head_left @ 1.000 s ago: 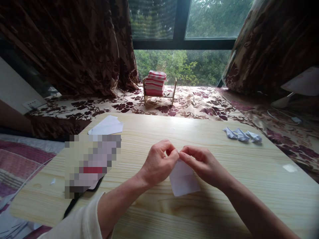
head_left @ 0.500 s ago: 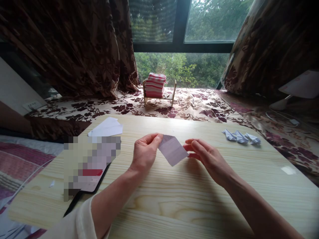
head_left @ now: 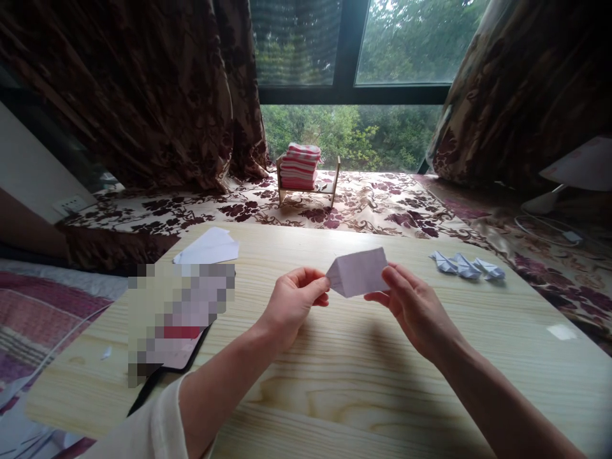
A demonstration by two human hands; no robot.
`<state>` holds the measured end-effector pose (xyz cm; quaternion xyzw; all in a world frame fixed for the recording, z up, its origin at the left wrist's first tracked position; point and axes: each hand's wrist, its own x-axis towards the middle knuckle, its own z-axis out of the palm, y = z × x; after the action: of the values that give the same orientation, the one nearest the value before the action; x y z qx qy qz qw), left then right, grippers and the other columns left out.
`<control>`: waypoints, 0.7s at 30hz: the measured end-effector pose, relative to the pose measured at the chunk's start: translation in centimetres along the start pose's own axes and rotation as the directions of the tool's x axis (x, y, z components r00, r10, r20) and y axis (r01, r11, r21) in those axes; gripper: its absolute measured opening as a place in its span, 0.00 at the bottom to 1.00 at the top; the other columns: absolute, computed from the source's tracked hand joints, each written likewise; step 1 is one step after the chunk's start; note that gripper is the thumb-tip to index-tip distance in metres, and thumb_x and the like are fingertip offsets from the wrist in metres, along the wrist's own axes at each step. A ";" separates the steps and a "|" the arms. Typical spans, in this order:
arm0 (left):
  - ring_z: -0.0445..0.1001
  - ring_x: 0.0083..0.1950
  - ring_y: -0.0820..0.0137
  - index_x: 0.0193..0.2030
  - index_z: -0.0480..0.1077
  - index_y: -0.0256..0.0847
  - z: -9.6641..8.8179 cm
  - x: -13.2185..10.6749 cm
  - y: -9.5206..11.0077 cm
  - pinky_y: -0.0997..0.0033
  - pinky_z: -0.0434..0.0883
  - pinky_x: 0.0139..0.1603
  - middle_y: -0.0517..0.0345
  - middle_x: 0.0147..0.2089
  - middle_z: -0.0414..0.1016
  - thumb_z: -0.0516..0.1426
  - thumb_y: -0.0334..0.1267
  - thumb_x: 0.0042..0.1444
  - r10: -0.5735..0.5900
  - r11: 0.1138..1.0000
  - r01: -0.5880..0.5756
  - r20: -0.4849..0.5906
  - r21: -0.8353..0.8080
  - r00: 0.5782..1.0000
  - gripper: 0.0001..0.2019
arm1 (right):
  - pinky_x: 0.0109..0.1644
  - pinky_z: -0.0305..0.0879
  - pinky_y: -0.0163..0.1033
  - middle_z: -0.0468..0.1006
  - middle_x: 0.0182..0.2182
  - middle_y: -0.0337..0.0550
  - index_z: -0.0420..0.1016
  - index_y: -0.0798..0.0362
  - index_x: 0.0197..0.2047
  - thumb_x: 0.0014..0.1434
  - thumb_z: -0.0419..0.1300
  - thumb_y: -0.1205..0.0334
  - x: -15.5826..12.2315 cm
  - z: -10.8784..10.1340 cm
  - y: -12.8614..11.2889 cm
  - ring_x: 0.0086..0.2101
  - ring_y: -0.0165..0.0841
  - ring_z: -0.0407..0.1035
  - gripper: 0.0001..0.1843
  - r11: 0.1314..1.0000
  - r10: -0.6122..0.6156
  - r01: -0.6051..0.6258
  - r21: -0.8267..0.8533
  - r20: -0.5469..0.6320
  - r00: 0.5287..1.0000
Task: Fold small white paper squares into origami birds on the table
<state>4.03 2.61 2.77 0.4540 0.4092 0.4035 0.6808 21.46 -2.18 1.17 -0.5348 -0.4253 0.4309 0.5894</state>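
A small folded white paper is held up above the wooden table, between both hands. My left hand pinches its left pointed corner with thumb and forefinger. My right hand grips its right side, thumb in front and fingers behind. The paper has a pointed left end and a straight right edge.
Several folded white paper pieces lie at the table's right. A white sheet lies at the left, beside a blurred-out flat object. A small paper scrap rests far right. A tiny wooden rack with striped cloths stands by the window.
The paper lay on the table under both pinching hands; it was lifted, turned, and is now held higher between both hands with its point toward the left.
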 end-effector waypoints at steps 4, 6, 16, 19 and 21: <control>0.70 0.27 0.76 0.26 0.70 0.34 0.2 -0.2 -0.1 0.71 0.70 0.36 0.61 0.24 0.71 0.66 0.36 0.38 -0.095 0.986 0.100 0.039 -0.130 0.995 0.11 | 0.36 0.68 0.39 0.76 0.27 0.42 0.77 0.54 0.33 0.49 0.64 0.46 -0.6 0.9 -0.6 0.31 0.34 0.69 0.19 0.988 0.059 -0.042 -0.151 0.111 0.992; 0.70 0.28 0.75 0.25 0.70 0.34 0.3 -0.3 -0.1 0.70 0.70 0.37 0.60 0.24 0.71 0.68 0.37 0.37 -0.116 0.985 0.127 0.098 -0.115 0.988 0.12 | 0.32 0.67 0.38 0.75 0.24 0.42 0.77 0.55 0.29 0.47 0.65 0.45 -0.8 1.3 -0.8 0.27 0.33 0.68 0.19 0.975 0.052 -0.027 -0.221 0.106 0.993; 0.64 0.27 0.75 0.25 0.75 0.33 0.0 -0.3 0.0 0.73 0.62 0.32 0.58 0.23 0.71 0.62 0.41 0.46 0.051 0.994 -0.062 0.107 0.093 0.993 0.11 | 0.34 0.67 0.38 0.77 0.24 0.41 0.78 0.55 0.30 0.49 0.64 0.49 -1.2 1.4 -0.7 0.29 0.36 0.70 0.15 0.977 0.107 -0.063 -0.205 0.213 0.971; 0.62 0.26 0.76 0.22 0.74 0.34 0.0 -0.5 0.1 0.74 0.60 0.30 0.59 0.22 0.69 0.62 0.40 0.45 0.024 0.992 -0.039 0.125 0.121 0.992 0.10 | 0.37 0.67 0.39 0.79 0.29 0.42 0.77 0.54 0.36 0.50 0.64 0.50 -0.9 1.1 -0.8 0.33 0.37 0.72 0.17 0.989 0.043 -0.024 -0.147 0.128 0.991; 0.62 0.26 0.76 0.22 0.74 0.34 0.0 -0.6 0.1 0.75 0.59 0.29 0.59 0.22 0.69 0.62 0.40 0.44 -0.004 0.991 -0.020 0.172 0.133 0.985 0.10 | 0.35 0.67 0.38 0.79 0.30 0.42 0.77 0.54 0.36 0.50 0.64 0.50 -0.8 0.9 -0.6 0.32 0.36 0.71 0.16 0.989 0.017 -0.005 -0.146 0.083 0.996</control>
<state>3.80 2.12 2.92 0.5336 0.3736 0.3371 0.6797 20.44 -2.76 1.77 -0.5600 -0.4773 0.4241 0.5279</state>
